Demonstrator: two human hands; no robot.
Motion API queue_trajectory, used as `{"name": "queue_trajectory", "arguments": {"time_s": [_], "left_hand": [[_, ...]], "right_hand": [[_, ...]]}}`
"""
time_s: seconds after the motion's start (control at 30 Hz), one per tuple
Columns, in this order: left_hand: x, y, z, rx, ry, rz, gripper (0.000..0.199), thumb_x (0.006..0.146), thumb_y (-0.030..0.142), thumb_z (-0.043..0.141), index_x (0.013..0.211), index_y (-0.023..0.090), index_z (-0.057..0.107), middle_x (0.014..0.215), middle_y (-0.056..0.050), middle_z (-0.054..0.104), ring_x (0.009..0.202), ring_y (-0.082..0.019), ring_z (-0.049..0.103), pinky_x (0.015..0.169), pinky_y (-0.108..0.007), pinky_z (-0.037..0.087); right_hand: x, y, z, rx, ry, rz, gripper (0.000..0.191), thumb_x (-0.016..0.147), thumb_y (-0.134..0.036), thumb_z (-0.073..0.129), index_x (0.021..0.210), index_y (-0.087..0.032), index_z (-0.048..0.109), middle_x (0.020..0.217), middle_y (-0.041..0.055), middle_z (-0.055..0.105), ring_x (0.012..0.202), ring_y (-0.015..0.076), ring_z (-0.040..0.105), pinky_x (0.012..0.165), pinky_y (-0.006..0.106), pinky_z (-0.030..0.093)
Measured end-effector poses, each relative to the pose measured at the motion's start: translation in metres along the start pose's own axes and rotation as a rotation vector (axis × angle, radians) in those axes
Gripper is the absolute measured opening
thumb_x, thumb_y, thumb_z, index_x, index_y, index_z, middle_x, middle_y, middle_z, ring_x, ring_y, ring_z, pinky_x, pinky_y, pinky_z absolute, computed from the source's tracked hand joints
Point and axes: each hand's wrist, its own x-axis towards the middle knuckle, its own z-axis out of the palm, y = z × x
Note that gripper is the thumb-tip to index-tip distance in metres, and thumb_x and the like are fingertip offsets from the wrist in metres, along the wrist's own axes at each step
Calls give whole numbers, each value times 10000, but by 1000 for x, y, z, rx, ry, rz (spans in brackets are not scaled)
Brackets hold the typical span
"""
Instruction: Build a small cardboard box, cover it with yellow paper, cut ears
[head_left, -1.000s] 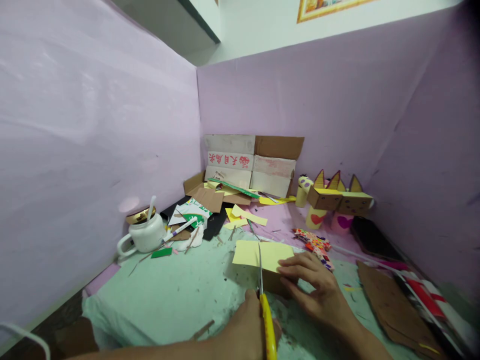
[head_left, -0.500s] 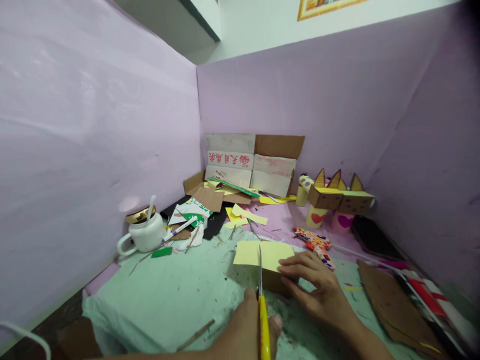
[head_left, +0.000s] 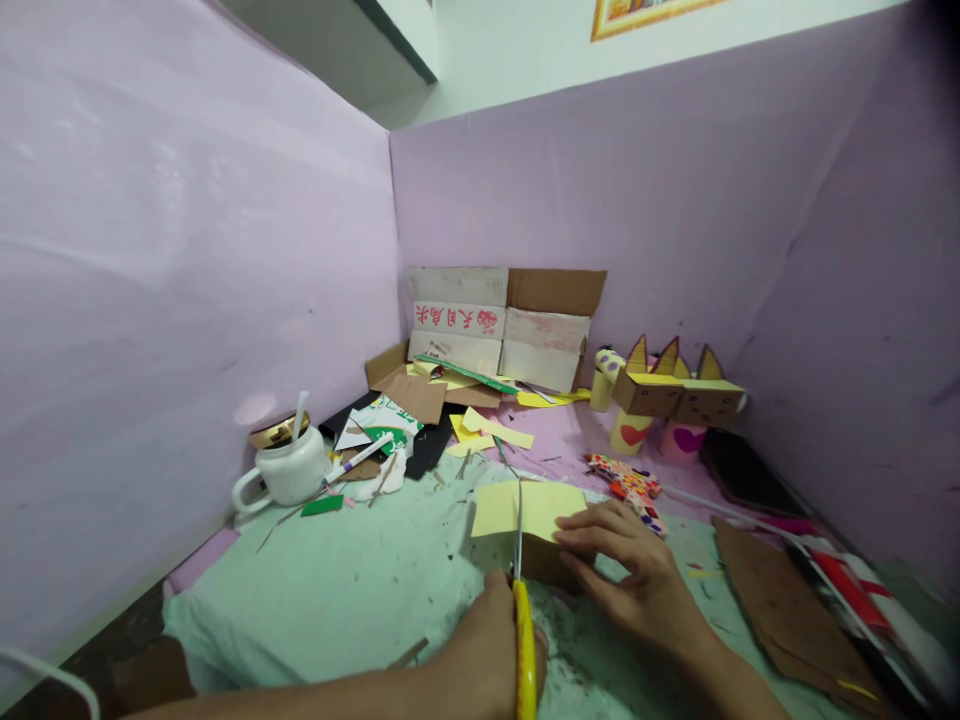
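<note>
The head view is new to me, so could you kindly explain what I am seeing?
There is no machine: these are a person's bare hands. Every picture comes from one camera worn on the head, looking forward and down. The left hand holds yellow-handled scissors, a blade lying across pale yellow paper; the right hand holds that paper at its right side. Around them on the green-covered table are paper strips, a white mug and cardboard.

My head camera looks forward and down, close over the surface point(head_left: 360, 600), to the purple wall point(head_left: 585, 200) behind it.
</note>
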Motion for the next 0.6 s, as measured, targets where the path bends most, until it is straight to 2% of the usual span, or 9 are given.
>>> {"name": "queue_trajectory", "arguments": {"time_s": [0.13, 0.27, 0.4, 0.5, 0.6], "left_hand": [[-1, 11, 5, 67, 114, -108, 233, 814, 314, 531, 989, 189, 440, 450, 89, 422, 323, -92, 391, 402, -197, 314], [-2, 17, 10, 16, 115, -117, 147, 861, 322, 439, 929, 192, 446, 439, 106, 359, 299, -85, 336, 415, -224, 368], [-2, 18, 10, -74, 124, -156, 109, 871, 306, 402, 872, 198, 416, 510, 84, 389, 364, -77, 351, 412, -202, 358], [-1, 13, 7, -2, 100, -87, 98, 851, 264, 428, 915, 204, 385, 567, 78, 405, 402, -78, 361, 393, -190, 337], [2, 4, 3, 120, 112, -11, 250, 813, 275, 508, 1005, 219, 359, 583, 89, 398, 397, -80, 352, 383, -195, 323]], "right_hand": [[0, 0, 1, -1, -5, 2, 159, 781, -104, 613, 862, -226, 676, 846, 71, 711, 785, 228, 638, 702, 393, 514], [0, 0, 1, 10, -1, -3, 162, 784, -103, 611, 872, -224, 673, 846, 72, 711, 786, 226, 635, 704, 395, 513], [0, -1, 1, 6, 1, 6, 162, 780, -105, 614, 863, -227, 678, 841, 72, 714, 781, 227, 639, 699, 393, 517], [0, 0, 0, 2, 3, 12, 159, 775, -110, 616, 856, -230, 682, 842, 72, 715, 776, 232, 644, 696, 396, 520], [1, 0, 0, -2, 2, 8, 154, 779, -113, 612, 856, -228, 680, 844, 71, 715, 773, 231, 645, 697, 395, 519]]}}
